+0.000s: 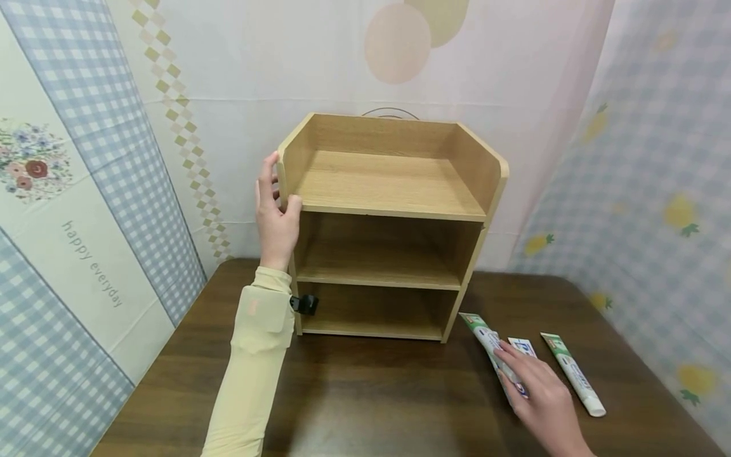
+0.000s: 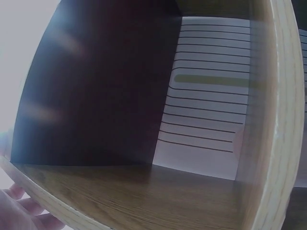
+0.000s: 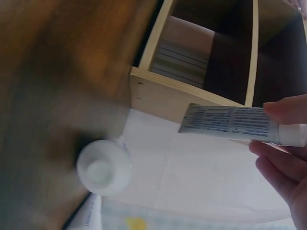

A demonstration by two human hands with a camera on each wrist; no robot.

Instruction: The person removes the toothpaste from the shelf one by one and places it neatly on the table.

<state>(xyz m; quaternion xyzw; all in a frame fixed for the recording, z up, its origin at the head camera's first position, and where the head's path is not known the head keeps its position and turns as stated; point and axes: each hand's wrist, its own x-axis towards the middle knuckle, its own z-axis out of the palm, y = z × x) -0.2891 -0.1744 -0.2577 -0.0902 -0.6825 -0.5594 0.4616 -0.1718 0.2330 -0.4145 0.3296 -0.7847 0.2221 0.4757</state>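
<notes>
My left hand [image 1: 278, 222] grips the upper left side panel of a light wooden three-tier shelf [image 1: 394, 181], thumb by the front edge and fingers on the outside. In the left wrist view, its fingertips show at the lower left, beside the board's edge. At the right of the table, my right hand [image 1: 539, 393] holds a toothpaste tube [image 1: 485, 336] with a green end. The right wrist view shows this tube [image 3: 228, 120] pinched near its white cap between thumb and fingers. A blue-lettered tube [image 1: 522, 346] lies beside that hand, partly hidden by it.
Another green-and-white toothpaste tube [image 1: 573, 374] lies farther right on the dark wooden table [image 1: 354, 393]. Patterned cloth [image 1: 274, 57] hangs behind the shelf and at both sides. A black camera mount [image 1: 305, 304] on my left wrist overlaps the lowest shelf compartment.
</notes>
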